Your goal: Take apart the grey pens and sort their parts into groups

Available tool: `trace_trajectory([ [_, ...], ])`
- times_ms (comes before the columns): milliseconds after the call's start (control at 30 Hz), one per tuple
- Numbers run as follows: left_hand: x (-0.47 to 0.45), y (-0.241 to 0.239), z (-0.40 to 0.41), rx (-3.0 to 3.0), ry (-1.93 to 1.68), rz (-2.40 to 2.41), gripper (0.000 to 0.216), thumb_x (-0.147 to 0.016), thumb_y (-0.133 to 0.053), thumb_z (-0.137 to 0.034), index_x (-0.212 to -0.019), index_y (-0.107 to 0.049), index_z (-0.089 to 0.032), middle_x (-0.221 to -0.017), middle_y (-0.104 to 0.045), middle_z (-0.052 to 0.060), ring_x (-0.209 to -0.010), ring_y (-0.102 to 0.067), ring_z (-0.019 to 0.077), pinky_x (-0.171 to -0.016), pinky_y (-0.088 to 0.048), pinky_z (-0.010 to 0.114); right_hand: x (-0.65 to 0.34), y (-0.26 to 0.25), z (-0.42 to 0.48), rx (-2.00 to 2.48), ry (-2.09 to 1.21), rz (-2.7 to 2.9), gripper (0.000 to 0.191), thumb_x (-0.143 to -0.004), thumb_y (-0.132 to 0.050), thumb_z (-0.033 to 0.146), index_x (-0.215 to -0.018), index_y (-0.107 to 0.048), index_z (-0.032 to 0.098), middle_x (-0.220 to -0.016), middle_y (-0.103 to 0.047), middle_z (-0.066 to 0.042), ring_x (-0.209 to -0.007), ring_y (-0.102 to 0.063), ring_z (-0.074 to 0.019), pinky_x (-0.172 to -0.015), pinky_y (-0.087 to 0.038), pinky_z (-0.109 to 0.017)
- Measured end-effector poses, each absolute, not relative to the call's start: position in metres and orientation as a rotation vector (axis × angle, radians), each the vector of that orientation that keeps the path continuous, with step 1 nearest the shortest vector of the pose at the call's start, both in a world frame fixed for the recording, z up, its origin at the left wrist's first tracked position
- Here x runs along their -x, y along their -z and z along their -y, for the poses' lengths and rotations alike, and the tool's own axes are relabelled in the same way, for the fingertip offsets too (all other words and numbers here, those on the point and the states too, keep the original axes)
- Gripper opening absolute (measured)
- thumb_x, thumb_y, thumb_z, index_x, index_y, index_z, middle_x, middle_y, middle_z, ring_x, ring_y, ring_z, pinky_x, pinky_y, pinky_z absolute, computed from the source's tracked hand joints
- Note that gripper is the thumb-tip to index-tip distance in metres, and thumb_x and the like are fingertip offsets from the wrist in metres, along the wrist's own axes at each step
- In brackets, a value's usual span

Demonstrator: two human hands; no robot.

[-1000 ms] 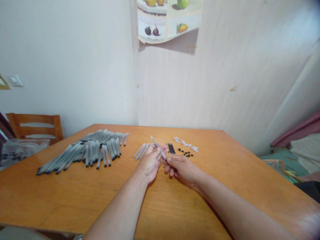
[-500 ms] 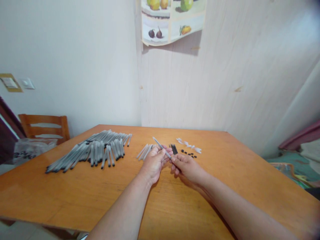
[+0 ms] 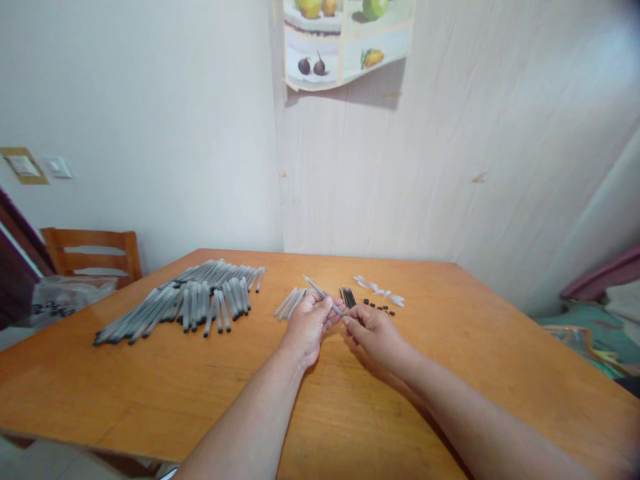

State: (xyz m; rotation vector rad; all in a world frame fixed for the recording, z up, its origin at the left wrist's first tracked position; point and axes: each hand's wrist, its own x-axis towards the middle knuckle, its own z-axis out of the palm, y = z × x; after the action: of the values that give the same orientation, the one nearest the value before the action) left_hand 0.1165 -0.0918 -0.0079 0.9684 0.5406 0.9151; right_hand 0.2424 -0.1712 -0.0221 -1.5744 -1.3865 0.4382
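Note:
My left hand [image 3: 309, 325] grips a grey pen barrel [image 3: 315, 288] that points up and away to the left. My right hand [image 3: 375, 331] pinches the barrel's near end, fingertips closed on it; what sits between them is too small to tell. Just beyond the hands lie a few loose grey barrels [image 3: 290, 302], a small bunch of black refills [image 3: 347, 297], several tiny black caps [image 3: 379, 307] and several small clear pieces [image 3: 377, 290], all on the orange wooden table [image 3: 150, 387].
A large spread of grey pens [image 3: 190, 300] covers the table's far left. A wooden chair [image 3: 93, 250] and a plastic bag [image 3: 63, 297] stand beyond the left edge. A fruit poster [image 3: 345, 40] hangs on the wall. Bedding [image 3: 610, 287] lies at right.
The hands have stayed together on the barrel, with only slight finger shifts. The camera view has drifted a little to the left and up since the earliest frame.

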Motion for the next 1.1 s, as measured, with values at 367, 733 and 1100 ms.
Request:
trace_trajectory([
  [367,-0.116,0.011,0.089,-0.983,-0.923,-0.553,0.023,-0.079,-0.074,-0.029,-0.088,-0.057,-0.016,-0.084,-0.071,0.007,-0.074,-0.069,0.0138,-0.069,-0.054,0.024,-0.240,0.026,0.168,1.579,-0.345,1.314,0.019,-0.078,-0.066,0.033,-0.075,-0.051,0.022,-0.059,-0.051,0.003,-0.057,-0.044,-0.0134,-0.054,-0.032,-0.026],
  [733,-0.117,0.011,0.090,-0.979,-0.925,-0.572,0.019,-0.082,-0.070,-0.028,-0.087,-0.056,-0.016,-0.084,-0.071,0.007,-0.073,-0.068,0.0123,-0.070,-0.054,0.024,-0.245,0.037,0.166,1.529,-0.553,1.349,0.023,-0.091,-0.051,0.039,-0.077,-0.055,0.021,-0.059,-0.056,0.002,-0.052,-0.048,-0.0121,-0.051,-0.035,-0.025],
  [1100,-0.118,0.012,0.089,-0.931,-0.920,-0.553,0.018,-0.083,-0.069,-0.026,-0.087,-0.054,-0.017,-0.083,-0.070,0.007,-0.073,-0.068,0.0126,-0.068,-0.054,0.023,-0.244,0.035,0.165,1.506,-0.597,1.317,0.025,-0.089,-0.053,0.044,-0.080,-0.055,0.021,-0.060,-0.057,0.002,-0.052,-0.049,-0.0124,-0.051,-0.036,-0.025],
])
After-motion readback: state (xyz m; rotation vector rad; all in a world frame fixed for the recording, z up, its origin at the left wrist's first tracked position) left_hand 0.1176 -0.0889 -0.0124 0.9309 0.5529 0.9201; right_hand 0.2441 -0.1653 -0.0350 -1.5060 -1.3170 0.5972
